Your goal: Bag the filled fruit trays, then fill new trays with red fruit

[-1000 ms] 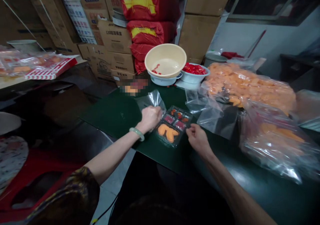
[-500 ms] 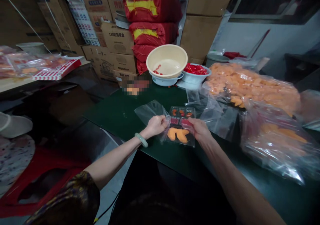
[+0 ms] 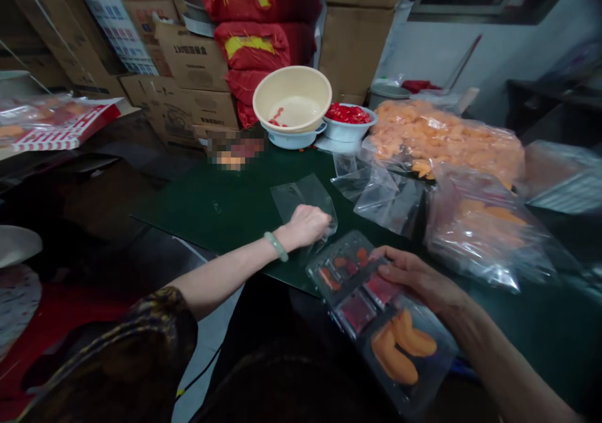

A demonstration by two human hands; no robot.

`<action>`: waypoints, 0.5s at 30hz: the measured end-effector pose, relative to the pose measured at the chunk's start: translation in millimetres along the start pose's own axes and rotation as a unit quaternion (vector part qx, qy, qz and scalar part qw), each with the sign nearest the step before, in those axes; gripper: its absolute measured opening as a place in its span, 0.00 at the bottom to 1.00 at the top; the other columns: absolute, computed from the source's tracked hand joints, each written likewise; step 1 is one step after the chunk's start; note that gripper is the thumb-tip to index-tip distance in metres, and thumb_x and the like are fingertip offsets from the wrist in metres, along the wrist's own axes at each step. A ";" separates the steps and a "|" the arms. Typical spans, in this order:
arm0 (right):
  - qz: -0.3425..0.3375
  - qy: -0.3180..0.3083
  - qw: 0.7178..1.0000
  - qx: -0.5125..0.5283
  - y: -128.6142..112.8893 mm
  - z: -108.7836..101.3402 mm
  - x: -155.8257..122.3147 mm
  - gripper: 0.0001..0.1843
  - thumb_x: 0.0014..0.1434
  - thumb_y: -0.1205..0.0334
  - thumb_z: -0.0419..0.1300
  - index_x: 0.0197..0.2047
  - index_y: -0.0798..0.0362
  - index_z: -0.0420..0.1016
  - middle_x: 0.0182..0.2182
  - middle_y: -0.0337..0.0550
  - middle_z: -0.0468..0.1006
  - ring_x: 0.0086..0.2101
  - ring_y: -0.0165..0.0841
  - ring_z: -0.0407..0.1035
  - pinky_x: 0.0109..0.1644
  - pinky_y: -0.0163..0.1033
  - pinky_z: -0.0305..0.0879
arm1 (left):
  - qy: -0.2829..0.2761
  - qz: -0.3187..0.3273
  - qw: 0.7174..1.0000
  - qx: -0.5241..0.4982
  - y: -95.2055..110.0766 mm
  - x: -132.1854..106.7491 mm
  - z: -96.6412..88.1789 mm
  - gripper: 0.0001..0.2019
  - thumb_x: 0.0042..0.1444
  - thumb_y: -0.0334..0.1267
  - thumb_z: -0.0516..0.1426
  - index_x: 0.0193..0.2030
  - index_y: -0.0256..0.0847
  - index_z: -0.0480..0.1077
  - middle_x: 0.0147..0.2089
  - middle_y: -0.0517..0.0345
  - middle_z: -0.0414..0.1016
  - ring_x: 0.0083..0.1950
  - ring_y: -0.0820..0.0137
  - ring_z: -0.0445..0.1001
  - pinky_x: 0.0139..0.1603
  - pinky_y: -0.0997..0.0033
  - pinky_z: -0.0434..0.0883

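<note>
My right hand grips the right side of a clear plastic tray, tilted and raised near the table's front edge. Small red pieces sit in its upper compartments, flat red pieces in the middle ones, and orange wing-shaped pieces in the large lower one. A clear plastic bag lies on the green table, and my left hand, wearing a pale green bangle, is closed on its near right part. The left fingertips are partly hidden.
A cream basin rests on a light blue one at the back, beside a basin of red pieces. To the right lie a large bag of orange pieces, loose clear bags and filled bags. Cardboard boxes stand behind.
My right hand has brought the tray down and toward me, tilting it, away from my left hand. The left hand has stayed near the table with the clear bag.
</note>
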State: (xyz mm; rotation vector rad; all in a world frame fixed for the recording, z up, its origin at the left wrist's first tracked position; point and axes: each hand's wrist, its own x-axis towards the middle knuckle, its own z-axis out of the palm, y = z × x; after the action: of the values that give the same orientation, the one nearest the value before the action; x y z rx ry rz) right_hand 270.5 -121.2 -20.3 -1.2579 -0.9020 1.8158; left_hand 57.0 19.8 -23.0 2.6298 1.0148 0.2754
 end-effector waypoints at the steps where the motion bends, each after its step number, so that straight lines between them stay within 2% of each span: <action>1: 0.015 -0.031 0.999 -0.008 3.0 5.0 -0.3 0.21 0.45 0.57 0.68 0.39 0.53 0.65 0.28 0.40 0.76 0.21 0.28 0.70 0.22 0.30 0.66 | -0.016 0.017 1.000 0.009 8.0 4.1 2.1 0.05 0.49 0.33 0.56 0.25 0.36 0.70 0.26 0.50 0.71 0.34 0.64 0.72 0.32 0.70 0.60; 2: 0.029 -0.058 0.998 -0.015 5.4 9.1 0.4 0.21 0.46 0.56 0.68 0.39 0.54 0.64 0.27 0.40 0.76 0.19 0.28 0.70 0.20 0.29 0.65 | -0.036 0.037 0.999 0.014 14.0 7.5 3.5 0.05 0.48 0.35 0.58 0.26 0.37 0.70 0.26 0.52 0.71 0.33 0.64 0.71 0.31 0.71 0.60; 4: 0.042 -0.096 0.994 -0.022 7.8 14.0 2.6 0.22 0.46 0.57 0.68 0.39 0.55 0.63 0.26 0.40 0.76 0.18 0.28 0.69 0.18 0.28 0.64 | -0.093 0.072 0.993 0.005 19.3 12.5 3.6 0.10 0.45 0.44 0.61 0.27 0.38 0.71 0.27 0.56 0.71 0.31 0.68 0.70 0.29 0.73 0.59; 6: 0.041 -0.112 0.993 -0.023 7.9 15.1 3.4 0.22 0.47 0.58 0.68 0.40 0.55 0.62 0.26 0.41 0.77 0.18 0.28 0.70 0.18 0.28 0.65 | -0.157 0.096 0.982 -0.036 16.3 15.4 1.0 0.16 0.44 0.51 0.61 0.30 0.38 0.71 0.27 0.59 0.69 0.28 0.72 0.67 0.28 0.74 0.58; 9: 0.041 -0.122 0.991 -0.022 7.9 12.3 0.3 0.22 0.48 0.59 0.67 0.42 0.55 0.61 0.25 0.40 0.77 0.18 0.27 0.70 0.18 0.27 0.65 | -0.224 0.106 0.958 -0.146 3.7 15.6 -1.6 0.21 0.44 0.52 0.61 0.37 0.35 0.72 0.28 0.61 0.68 0.27 0.75 0.64 0.27 0.77 0.59; 12: 0.047 -0.132 0.989 -0.036 13.4 5.6 -5.6 0.22 0.50 0.58 0.66 0.43 0.55 0.61 0.25 0.40 0.77 0.19 0.28 0.70 0.18 0.27 0.65 | -0.219 0.100 0.942 -0.236 -7.0 10.9 3.1 0.25 0.43 0.49 0.63 0.44 0.33 0.71 0.30 0.62 0.67 0.27 0.76 0.63 0.28 0.77 0.60; 15: 0.051 -0.118 0.991 -0.042 23.2 -2.8 -12.6 0.20 0.52 0.58 0.65 0.42 0.54 0.61 0.26 0.40 0.77 0.20 0.27 0.71 0.19 0.28 0.66 | -0.170 0.085 0.943 -0.272 -11.1 4.1 10.7 0.21 0.45 0.45 0.63 0.43 0.32 0.71 0.29 0.61 0.68 0.28 0.77 0.64 0.29 0.77 0.61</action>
State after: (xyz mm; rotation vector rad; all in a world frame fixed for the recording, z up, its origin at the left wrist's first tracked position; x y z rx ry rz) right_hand 272.1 -142.8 -35.5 -1.1748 -1.0701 2.0587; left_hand 56.2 28.0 -36.6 2.1538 0.5049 0.1094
